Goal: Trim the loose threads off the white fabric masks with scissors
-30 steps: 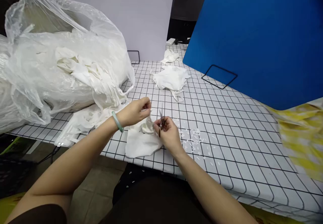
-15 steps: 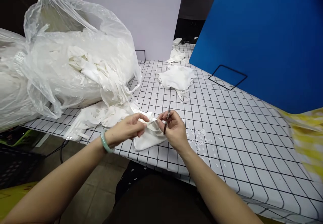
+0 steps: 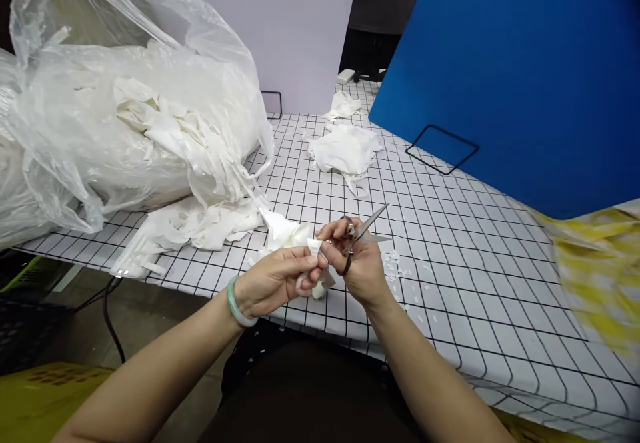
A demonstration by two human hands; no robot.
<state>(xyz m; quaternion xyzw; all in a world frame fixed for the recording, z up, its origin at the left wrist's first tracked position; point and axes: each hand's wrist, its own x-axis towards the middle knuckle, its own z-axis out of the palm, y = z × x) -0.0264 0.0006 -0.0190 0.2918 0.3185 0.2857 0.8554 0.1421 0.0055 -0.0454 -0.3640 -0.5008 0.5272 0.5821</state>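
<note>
My left hand [image 3: 280, 280], with a pale green bangle on the wrist, is closed around a bunched white cloth piece [image 3: 287, 238] just above the near table edge. My right hand [image 3: 357, 263] holds small scissors [image 3: 367, 226], fingers through the handles and the blades apart, pointing up and right. Its thumb and fingertips also touch the cloth next to my left fingers. Both hands meet over the gridded white table [image 3: 450, 243].
A large clear plastic bag [image 3: 125, 96] stuffed with white cloth pieces fills the table's left side, some spilling out [image 3: 200, 223]. A small cloth pile [image 3: 345, 150] lies further back. Tiny white clippings [image 3: 400, 276] scatter right of my hands. A blue board [image 3: 510, 76] and yellow cloth [image 3: 595, 270] stand right.
I gathered the cloth off the table into my left hand and drew both hands toward me. The scissors swung from pointing upright to pointing right, blades now apart.
</note>
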